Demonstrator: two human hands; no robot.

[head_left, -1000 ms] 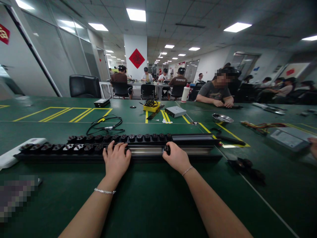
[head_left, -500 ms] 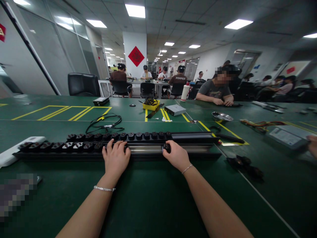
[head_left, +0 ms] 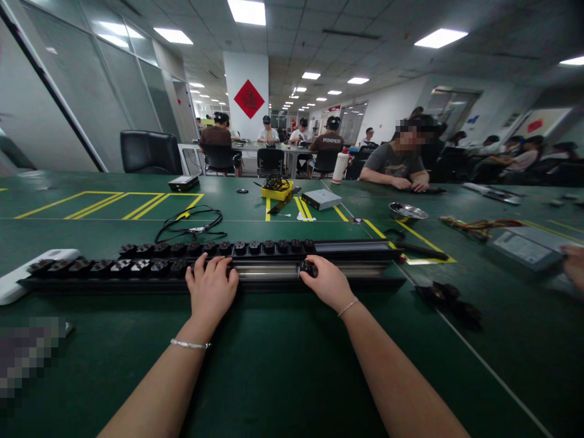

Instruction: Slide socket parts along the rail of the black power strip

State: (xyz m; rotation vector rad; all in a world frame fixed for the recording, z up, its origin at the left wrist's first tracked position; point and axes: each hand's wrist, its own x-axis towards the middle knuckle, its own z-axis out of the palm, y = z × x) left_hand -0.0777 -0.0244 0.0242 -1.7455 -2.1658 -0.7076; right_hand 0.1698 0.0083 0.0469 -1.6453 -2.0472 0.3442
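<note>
Two long black power track rails lie side by side on a green table (head_left: 278, 377). The near rail (head_left: 269, 272) carries a row of black socket adapters (head_left: 100, 267) on its left part, with a bare metallic channel beyond them. My left hand (head_left: 212, 283) rests over the right end of this row, fingers spread, covering whatever lies beneath. Farther right, my right hand (head_left: 326, 280) pinches a round black socket adapter (head_left: 306, 267) at the channel. The far rail (head_left: 356, 247) bears a similar row just behind.
A white power strip (head_left: 41, 274) sits at the rails' left end. Loose black parts (head_left: 449, 304) and a grey power supply (head_left: 529, 246) lie right. Behind are a coiled cable (head_left: 189, 224), a metal bowl (head_left: 408, 211) and a yellow box (head_left: 277, 190). A co-worker's hand (head_left: 573, 267) shows at the right edge.
The view has shifted slightly, so everything sits a little farther left and higher. Both hands keep nearly the same places on the near rail, the right one still pinching the adapter.
</note>
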